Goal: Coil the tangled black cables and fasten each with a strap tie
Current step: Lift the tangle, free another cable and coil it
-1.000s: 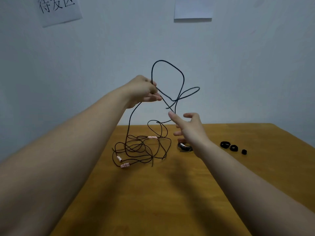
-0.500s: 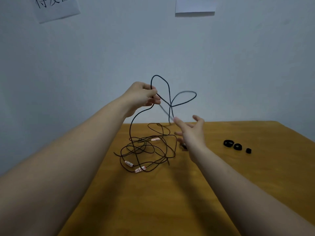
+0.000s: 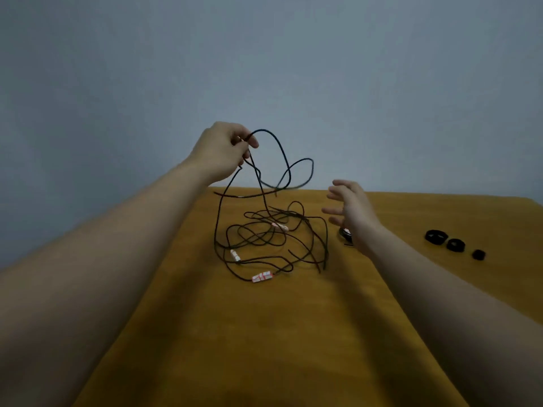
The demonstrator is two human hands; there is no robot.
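Head view: left hand (image 3: 223,151) pinches tangled black cables (image 3: 264,239) above table (image 3: 235,333)

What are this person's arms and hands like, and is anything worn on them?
Nothing is worn. The left hand and right hand are bare: no gloves, and no rings or watch that I can see. The left forearm and right forearm are bare too, with no sleeve in view.

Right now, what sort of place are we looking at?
Probably a bare indoor workbench set up for the task, not a lived-in room: a plain wooden table pushed against a plain pale wall, with tangled black cables and rolled strap ties laid out.
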